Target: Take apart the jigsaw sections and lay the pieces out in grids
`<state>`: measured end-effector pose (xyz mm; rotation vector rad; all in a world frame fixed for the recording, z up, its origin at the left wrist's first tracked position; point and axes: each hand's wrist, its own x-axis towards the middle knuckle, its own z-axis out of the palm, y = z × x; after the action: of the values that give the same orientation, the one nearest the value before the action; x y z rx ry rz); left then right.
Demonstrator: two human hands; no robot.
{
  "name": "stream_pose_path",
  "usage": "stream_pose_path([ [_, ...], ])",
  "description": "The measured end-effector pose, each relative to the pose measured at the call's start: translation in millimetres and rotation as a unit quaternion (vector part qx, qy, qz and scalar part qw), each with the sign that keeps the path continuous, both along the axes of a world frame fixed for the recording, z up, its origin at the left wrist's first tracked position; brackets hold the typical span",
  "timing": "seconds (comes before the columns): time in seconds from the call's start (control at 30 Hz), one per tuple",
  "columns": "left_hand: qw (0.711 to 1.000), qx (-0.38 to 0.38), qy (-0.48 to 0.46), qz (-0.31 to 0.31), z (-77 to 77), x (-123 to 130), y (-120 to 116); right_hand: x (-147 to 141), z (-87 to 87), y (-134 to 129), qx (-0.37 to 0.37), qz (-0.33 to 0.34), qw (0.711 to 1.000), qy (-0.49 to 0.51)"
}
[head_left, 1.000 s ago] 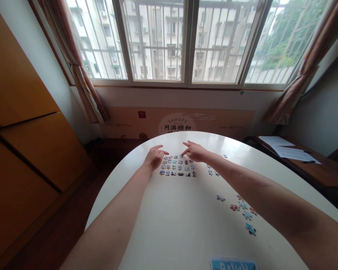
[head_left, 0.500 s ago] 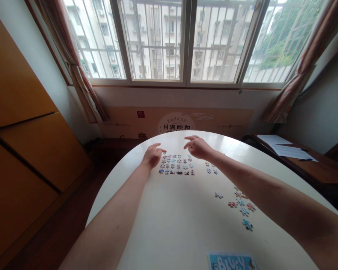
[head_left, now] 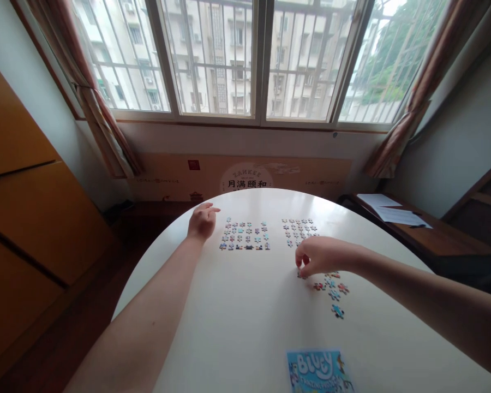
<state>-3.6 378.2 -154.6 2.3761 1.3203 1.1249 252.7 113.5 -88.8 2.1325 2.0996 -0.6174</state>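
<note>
My right hand (head_left: pixel 315 256) is lowered to the table, thumb and fingertips pinched on a jigsaw puzzle piece (head_left: pixel 300 274) that they partly cover. Just right of it lies a loose heap of puzzle pieces (head_left: pixel 334 295), several of them blue, some red; the hand hides part of this heap. My left hand (head_left: pixel 202 221) hovers or rests at the left of a block of spaced puzzle pieces (head_left: pixel 240 238), with its fingers apart and nothing in them. Beyond my right hand, a second block of pieces (head_left: pixel 300 224) stands in rows, its lower right corner covered.
All of this lies on a round white table (head_left: pixel 237 305). A blue Bluey puzzle box or booklet (head_left: pixel 319 372) sits at its near edge. Papers (head_left: pixel 401 214) and a dark pen lie on a wooden desk at the right. Orange cabinets (head_left: pixel 20 218) stand on the left.
My right hand has come back from the left block to a lone piece beside the heap and closed on it. My left hand has drawn slightly left. The camera view has shifted.
</note>
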Motion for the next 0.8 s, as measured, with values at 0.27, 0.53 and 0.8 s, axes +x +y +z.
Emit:
stream_pose_path([
  [0.27,1.000,0.000,0.020,-0.012,2.2,2,-4,-21,1.7,-4,-0.015,-0.010,0.999,-0.033],
  [0.53,1.000,0.005,0.006,-0.012,-2.6,1,3,-13,3.4,2,-0.069,0.058,0.996,0.006],
  [0.8,1.000,0.014,-0.007,-0.017,-5.4,1,4,6,1.2,50,-0.036,0.063,0.977,0.202],
])
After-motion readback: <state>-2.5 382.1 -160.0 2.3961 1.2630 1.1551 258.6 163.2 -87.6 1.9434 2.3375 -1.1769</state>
